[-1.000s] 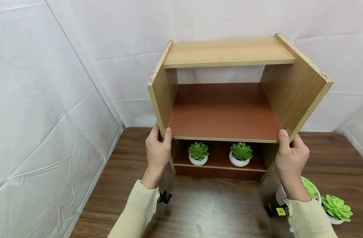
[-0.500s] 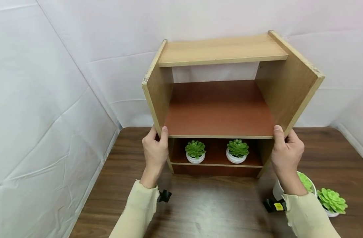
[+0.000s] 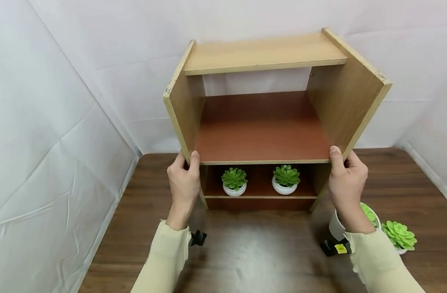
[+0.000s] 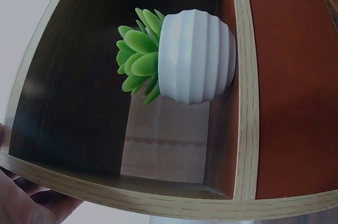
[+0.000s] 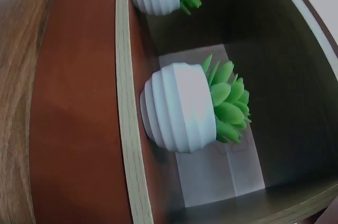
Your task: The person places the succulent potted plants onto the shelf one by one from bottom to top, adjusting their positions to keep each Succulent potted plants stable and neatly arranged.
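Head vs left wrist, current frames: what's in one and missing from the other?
Head only: the right hand gripping the shelf unit, its top board and red-brown upper shelf, plus a large white pot and a small succulent on the table at right.

Left wrist only: a pale patch at the back of the lower compartment.

Both: the left hand and the two potted succulents in the lower compartment, left one and right one, though left wrist cuts off the right one.
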The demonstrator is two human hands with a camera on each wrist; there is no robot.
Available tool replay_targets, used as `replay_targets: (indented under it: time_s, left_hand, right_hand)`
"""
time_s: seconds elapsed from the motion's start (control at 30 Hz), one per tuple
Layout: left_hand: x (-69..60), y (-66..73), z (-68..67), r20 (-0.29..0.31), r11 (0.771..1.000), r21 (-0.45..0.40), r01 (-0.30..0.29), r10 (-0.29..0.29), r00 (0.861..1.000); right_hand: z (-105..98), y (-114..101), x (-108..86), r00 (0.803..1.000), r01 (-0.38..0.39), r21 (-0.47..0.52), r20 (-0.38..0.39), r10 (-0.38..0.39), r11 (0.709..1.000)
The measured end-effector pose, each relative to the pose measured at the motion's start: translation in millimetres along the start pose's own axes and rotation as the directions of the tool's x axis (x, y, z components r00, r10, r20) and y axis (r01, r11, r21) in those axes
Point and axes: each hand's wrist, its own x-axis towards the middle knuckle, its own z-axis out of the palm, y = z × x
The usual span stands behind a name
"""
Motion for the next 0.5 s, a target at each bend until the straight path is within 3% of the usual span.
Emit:
replay_targets:
  time_s: [0.27,0.5]
  left_hand:
    - [4.7,6.8,2.3,0.007,1.0,-0.009,0.016,-0.016,1.0]
    - [-0.9,3.0,-1.3,0.002,0.999,0.006,0.048,-0.048,0.999]
  right_hand:
    - [-12,-6,5.7,0.994,-0.058,0.006,0.093,0.057,0.998]
    - [-23,-3,1.2,0.964,-0.112,-0.039,0.237,0.119,0.993]
